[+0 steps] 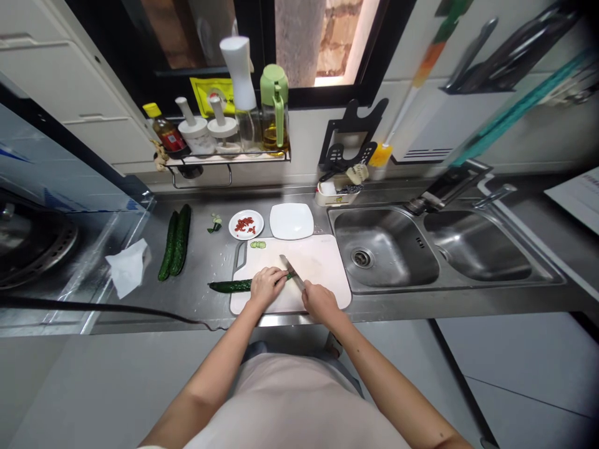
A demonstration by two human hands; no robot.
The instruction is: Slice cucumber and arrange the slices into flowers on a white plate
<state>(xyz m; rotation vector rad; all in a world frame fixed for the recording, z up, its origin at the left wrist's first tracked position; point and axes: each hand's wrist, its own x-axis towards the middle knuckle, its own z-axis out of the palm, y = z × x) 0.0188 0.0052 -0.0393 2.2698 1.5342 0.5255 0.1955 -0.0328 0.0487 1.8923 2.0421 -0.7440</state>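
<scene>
On the white cutting board (327, 262) lies a dark green cucumber (238, 286), its left end sticking out past the board's edge. My left hand (268, 284) is closed over the cucumber near its right end. A knife (291, 269) is gripped in my right hand (321, 302), its blade slanting up and left across the cucumber's right end, close to my left fingertips. A few pale cucumber slices (258, 244) rest at the board's upper left. Just behind the board stand a white plate of chopped red pieces (246, 224) and a bare white square plate (292, 221).
Two whole cucumbers (175, 242) lie on the steel counter at left, beside a crumpled white tissue (129, 267). Cucumber scraps (215, 223) sit behind. A double sink (388, 249) is at right. Seasoning bottles stand on a wire rack (229, 160) under the window.
</scene>
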